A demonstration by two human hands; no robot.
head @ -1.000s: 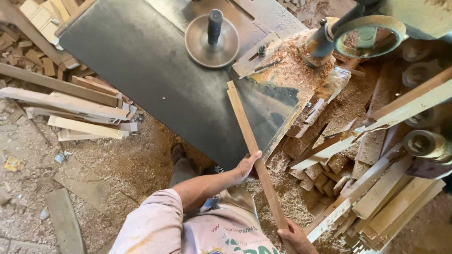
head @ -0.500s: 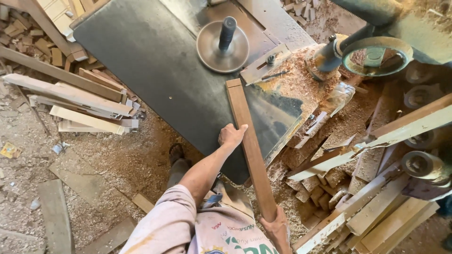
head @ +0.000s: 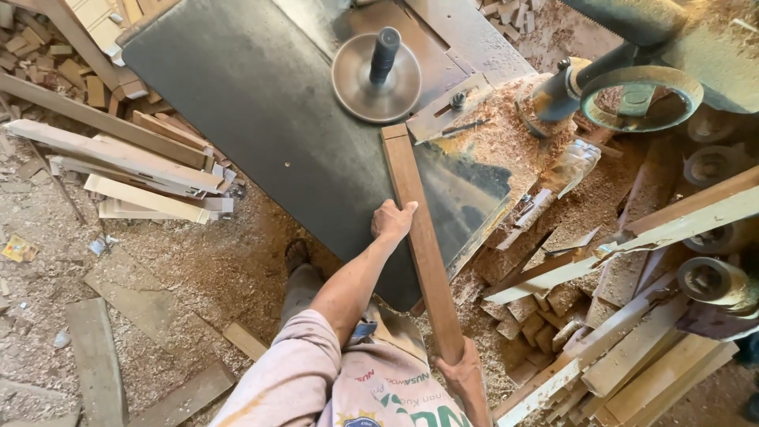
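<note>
A long brown wooden strip lies lengthwise on the dark metal machine table. Its far end almost touches the round disc and upright spindle. My left hand grips the strip's left edge near the middle. At the bottom of the view my right hand holds the strip's near end, which sticks out past the table's front edge. A metal fence plate sits just right of the strip's far end.
Sawdust is heaped by a round handwheel at the upper right. Stacked wooden strips and offcuts fill the right side. More planks lie left of the table. My foot stands on the sawdust-covered floor.
The strip has slid forward along the table toward the spindle. My left hand has moved up its edge from the table's front, and the strip now lies straighter.
</note>
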